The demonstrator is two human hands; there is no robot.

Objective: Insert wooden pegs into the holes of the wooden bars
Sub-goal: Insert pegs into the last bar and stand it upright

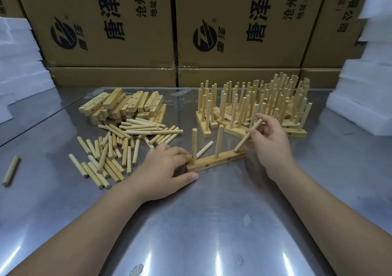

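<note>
A wooden bar [220, 160] lies on the steel table in the middle. Two pegs stand upright in it, one near its left end [194, 143] and one in the middle [219, 141]. My left hand [167, 169] grips the bar's left end, and another peg [204, 149] sticks out slantwise from behind its fingers. My right hand [270, 142] pinches a tilted peg [248, 135] whose lower tip sits at the bar's right end. Loose pegs [114, 154] lie in a heap to the left.
A stack of bare bars [123, 106] sits at the back left. Several finished bars with pegs [261, 103] crowd the back right. One stray peg [10, 170] lies far left. Cardboard boxes [233, 25] wall the back; white foam blocks [360, 97] flank both sides.
</note>
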